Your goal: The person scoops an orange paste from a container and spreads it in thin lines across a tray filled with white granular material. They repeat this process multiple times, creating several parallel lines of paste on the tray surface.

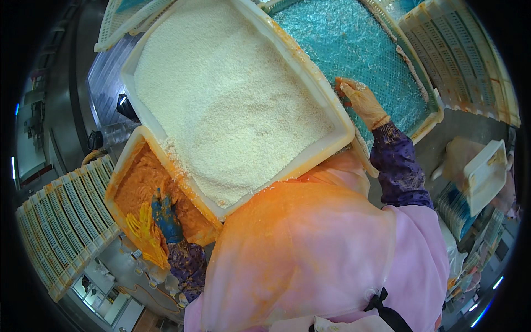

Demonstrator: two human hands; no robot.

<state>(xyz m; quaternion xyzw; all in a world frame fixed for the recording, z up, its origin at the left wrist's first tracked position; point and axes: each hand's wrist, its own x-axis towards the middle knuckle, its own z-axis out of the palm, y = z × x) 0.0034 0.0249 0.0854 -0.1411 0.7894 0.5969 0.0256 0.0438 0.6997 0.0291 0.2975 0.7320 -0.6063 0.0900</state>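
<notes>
My left hand (167,219), in a blue glove smeared with orange, rests in a bin (143,135) of orange paste (141,176), its fingers extended. Beside it, a yellow rubber glove (149,240) lies over the bin's near edge. A large white tub (348,133) of white crumbs (232,99) stands in front of me, touching the bin. My right hand (365,103), in a cream glove dusted with crumbs, is at the near left side of a mesh tray (433,110) lined with teal film (352,41). Its fingers are curled; whether they hold anything is unclear. Crumb-coated strips (410,72) lie along the tray's far side.
Stacked plastic trays stand at left (66,224) and upper right (460,58). A clear bottle (118,133) and a black object (125,107) sit on a metal table (110,79). At right, a person (460,162) is beside a white bin (485,176).
</notes>
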